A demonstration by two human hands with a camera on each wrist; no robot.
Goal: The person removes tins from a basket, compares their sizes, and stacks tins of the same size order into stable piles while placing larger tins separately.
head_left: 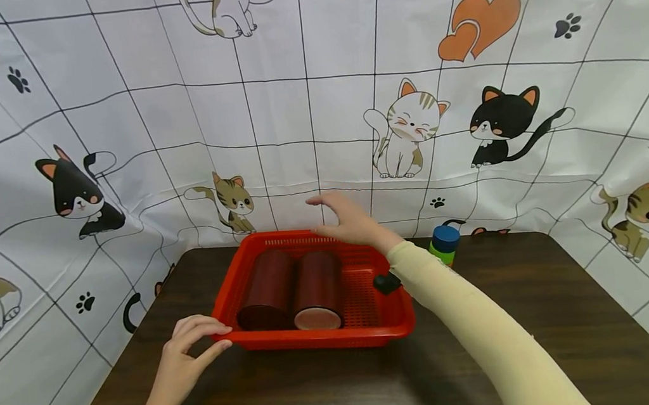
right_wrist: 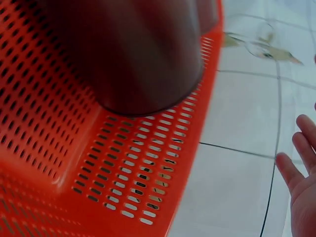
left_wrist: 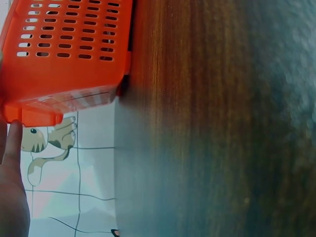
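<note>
Red basket with two cylinders, pinched at its left corner

At the left, the left hand [head_left: 185, 356] pinches the near left corner of the red plastic basket [head_left: 324, 338], which stands on the dark table [head_left: 538, 300]. The perforated walls look thin, so the basket itself is probably light and slightly springy; its rim seems the natural hold, best taken at opposite sides so that it does not tip.

Inside, the left cylinder [head_left: 270, 289] lies beside the right cylinder [head_left: 317, 279], whose near end shows a pale disc. Both look smooth and stiff, likely to roll or slip if the basket tilts; whether they are hollow or fragile I cannot tell. Gripping one around its middle should be safest. They fill the left and centre, so the load probably sits to that side.

Near the far rim, the right hand [head_left: 351, 219] is free, fingers spread. Rightmost stands a blue-capped bottle [head_left: 446, 238].
</note>
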